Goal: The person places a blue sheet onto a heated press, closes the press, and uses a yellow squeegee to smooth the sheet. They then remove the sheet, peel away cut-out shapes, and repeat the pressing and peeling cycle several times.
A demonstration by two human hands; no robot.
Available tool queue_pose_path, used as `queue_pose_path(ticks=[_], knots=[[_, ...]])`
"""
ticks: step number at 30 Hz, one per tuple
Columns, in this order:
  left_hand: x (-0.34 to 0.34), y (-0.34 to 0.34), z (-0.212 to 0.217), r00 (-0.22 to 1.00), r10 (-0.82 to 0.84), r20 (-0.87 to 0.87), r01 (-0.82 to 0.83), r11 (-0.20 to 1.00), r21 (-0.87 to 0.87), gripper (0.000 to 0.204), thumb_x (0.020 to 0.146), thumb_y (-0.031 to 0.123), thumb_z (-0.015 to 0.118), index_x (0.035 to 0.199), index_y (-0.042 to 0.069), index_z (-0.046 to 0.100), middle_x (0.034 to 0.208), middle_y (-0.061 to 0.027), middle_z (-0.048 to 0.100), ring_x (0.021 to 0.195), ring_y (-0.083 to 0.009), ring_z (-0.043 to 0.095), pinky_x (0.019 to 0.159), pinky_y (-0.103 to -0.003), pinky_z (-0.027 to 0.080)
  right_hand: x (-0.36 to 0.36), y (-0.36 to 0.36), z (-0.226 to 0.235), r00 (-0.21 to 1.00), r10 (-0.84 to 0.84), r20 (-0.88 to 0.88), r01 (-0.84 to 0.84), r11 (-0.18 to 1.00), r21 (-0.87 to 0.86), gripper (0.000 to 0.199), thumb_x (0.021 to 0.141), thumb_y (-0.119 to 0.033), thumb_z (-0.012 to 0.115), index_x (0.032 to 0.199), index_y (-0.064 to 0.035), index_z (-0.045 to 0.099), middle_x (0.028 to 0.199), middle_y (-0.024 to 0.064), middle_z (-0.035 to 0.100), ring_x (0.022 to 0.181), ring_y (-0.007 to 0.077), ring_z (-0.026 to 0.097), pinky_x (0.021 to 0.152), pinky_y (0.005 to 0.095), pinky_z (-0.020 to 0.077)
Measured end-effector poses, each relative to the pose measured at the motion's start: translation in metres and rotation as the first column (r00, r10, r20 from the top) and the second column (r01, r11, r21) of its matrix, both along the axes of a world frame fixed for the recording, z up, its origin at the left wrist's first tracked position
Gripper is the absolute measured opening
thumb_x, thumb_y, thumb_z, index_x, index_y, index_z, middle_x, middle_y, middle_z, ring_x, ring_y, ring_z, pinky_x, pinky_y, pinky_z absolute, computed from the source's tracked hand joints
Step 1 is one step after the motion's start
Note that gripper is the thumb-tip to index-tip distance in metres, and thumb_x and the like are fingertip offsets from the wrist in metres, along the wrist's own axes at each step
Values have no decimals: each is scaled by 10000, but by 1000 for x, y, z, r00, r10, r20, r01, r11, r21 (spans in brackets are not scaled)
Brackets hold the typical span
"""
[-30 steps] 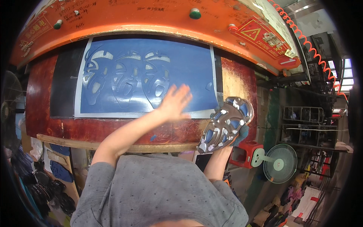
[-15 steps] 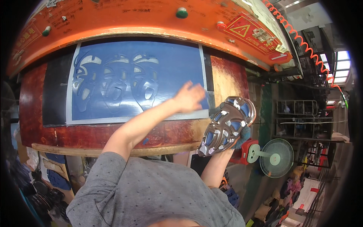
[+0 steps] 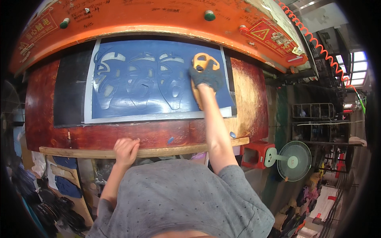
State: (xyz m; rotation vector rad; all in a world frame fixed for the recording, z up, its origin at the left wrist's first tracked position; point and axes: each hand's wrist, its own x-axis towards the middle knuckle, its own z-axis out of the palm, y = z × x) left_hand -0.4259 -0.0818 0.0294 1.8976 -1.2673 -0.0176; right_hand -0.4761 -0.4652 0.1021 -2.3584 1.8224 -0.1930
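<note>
My right hand [image 3: 208,79], in a dark glove, lies on an orange-backed cutting die [image 3: 203,59] and presses it to the right part of a blue sheet [image 3: 154,110]. The glove hides the middle of the die. To its left, several cut outlines [image 3: 139,85] run across the sheet, with pale openings where pieces are out. My bare left hand [image 3: 126,150] rests near the wooden front edge of the table, its fingers curled and nothing seen in them. Two small blue scraps lie on the red tabletop, one scrap [image 3: 170,140] in the middle and another scrap [image 3: 232,135] near my right forearm.
Beyond the sheet stands an orange press beam [image 3: 158,20] with green and red buttons. A wooden strip [image 3: 99,153] edges the table's front. At the right are a red stool [image 3: 254,154], a fan [image 3: 293,160] and a coiled orange hose [image 3: 317,39].
My right hand has carried the die from beside the table onto the sheet and turned it orange side up. My left hand has drawn back from the sheet to the front edge.
</note>
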Motion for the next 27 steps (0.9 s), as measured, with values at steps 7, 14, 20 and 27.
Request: queue_pose_path(ticks=[7, 14, 20, 27], knots=[[-2, 23, -21, 977, 207, 61, -208, 978, 21, 95, 775, 139, 707, 869, 128, 713, 785, 1, 672, 725, -180, 614, 633, -321, 448, 1, 24, 4, 984, 40, 176, -50, 997, 53, 927, 672, -644, 652, 1379, -76, 463, 1395, 248, 430, 1292, 398, 429, 1053, 437, 374], [7, 16, -19, 981, 181, 64, -185, 982, 46, 95, 762, 178, 716, 855, 161, 714, 767, 28, 674, 695, -164, 612, 604, -301, 464, -26, 51, -27, 983, 182, -20, -182, 961, -210, 872, 636, -552, 772, 1310, -56, 527, 1422, 221, 413, 1255, 386, 461, 1029, 423, 407], [15, 18, -30, 987, 115, 115, -123, 991, 61, 103, 769, 222, 708, 863, 177, 706, 770, 58, 642, 714, -139, 594, 589, -283, 440, -8, 39, -43, 977, 83, 198, -48, 983, -175, 777, 603, -525, 806, 1211, -75, 625, 1345, 213, 503, 1234, 356, 493, 1027, 406, 412], [24, 12, -37, 970, 140, 199, -129, 989, -67, 73, 768, 204, 706, 826, 162, 689, 759, 44, 631, 698, -161, 582, 597, -296, 441, 0, 1, -15, 898, 189, 398, -226, 973, 47, 682, 746, -529, 697, 1196, -21, 628, 1249, 226, 576, 1169, 346, 546, 1005, 376, 414]])
